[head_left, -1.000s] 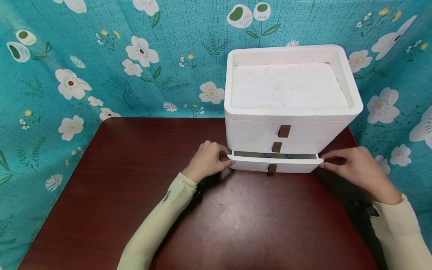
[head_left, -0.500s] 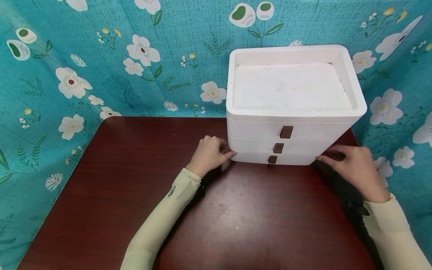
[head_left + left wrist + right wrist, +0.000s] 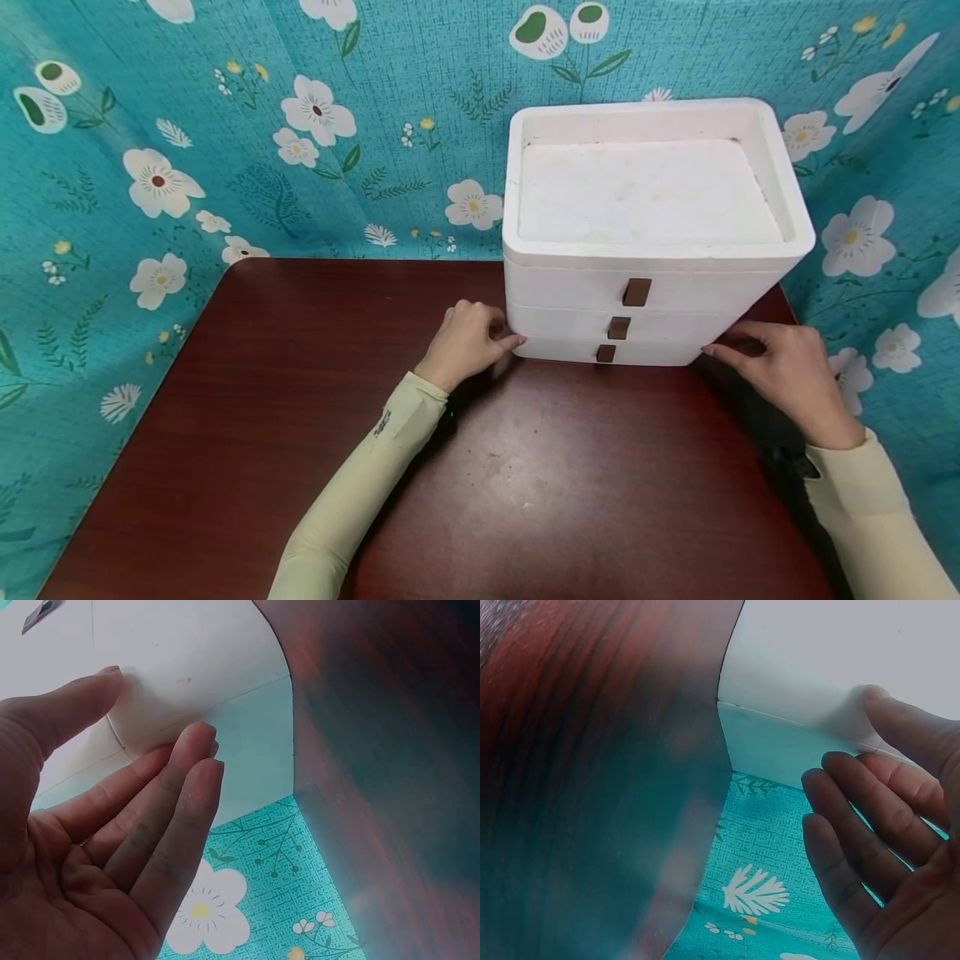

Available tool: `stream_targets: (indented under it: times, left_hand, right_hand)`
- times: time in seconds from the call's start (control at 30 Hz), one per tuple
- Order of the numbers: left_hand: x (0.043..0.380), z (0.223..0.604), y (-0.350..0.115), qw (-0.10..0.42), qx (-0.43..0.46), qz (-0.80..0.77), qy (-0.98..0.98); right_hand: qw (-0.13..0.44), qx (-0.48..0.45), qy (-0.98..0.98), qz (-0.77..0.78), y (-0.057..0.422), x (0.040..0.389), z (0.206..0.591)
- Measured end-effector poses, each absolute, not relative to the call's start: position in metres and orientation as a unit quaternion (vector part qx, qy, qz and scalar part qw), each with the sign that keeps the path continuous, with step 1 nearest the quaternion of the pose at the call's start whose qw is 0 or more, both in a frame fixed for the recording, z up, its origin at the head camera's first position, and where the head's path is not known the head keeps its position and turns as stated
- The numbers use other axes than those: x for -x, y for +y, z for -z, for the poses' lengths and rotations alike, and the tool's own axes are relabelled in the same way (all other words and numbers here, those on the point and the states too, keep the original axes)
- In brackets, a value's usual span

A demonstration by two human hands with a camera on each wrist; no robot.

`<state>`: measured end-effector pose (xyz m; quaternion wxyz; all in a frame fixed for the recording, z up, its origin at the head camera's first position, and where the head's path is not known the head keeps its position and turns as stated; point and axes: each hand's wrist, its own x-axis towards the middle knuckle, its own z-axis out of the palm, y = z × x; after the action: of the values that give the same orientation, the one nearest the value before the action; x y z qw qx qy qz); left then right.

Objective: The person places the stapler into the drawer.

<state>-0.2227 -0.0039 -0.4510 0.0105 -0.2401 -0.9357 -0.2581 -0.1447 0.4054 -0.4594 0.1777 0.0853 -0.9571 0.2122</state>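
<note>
A white cabinet [image 3: 652, 260] with three drawers, each with a brown pull tab [image 3: 637, 292], stands at the back right of the table. Its bottom drawer [image 3: 558, 350] sits flush with the drawers above. At the drawer's left front corner, my left hand [image 3: 468, 343] touches the front with its thumb [image 3: 88, 701], the other fingers extended along the side. My right hand [image 3: 791, 367] mirrors this at the right corner, its thumb [image 3: 900, 720] against the front and its fingers loosely extended by the side wall. Neither hand wraps round anything.
The cabinet's top is a shallow recessed tray with a raised rim [image 3: 645, 252]. A dark red-brown table [image 3: 337, 333] extends to the left and front. Teal flowered cloth [image 3: 390, 100] hangs close behind the cabinet and along its right side.
The bottom drawer, a little way out one second ago, has slid back into the cabinet with both hands at its front corners. Over the last half second hardly anything has moved.
</note>
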Motion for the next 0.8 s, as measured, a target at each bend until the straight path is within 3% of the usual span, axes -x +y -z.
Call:
stream_targets:
  times: [0.47, 0.8]
  left_hand:
    - [0.2229, 0.4494, -0.0037, 0.008, 0.235, 0.253, -0.938]
    - [0.2152, 0.4503, -0.0069, 0.012, 0.234, 0.247, -0.940]
  right_hand:
    - [0.174, -0.086, -0.956, -0.218, 0.4062, 0.1458, 0.4593]
    - [0.138, -0.083, -0.965, -0.209, 0.4079, 0.1418, 0.4572]
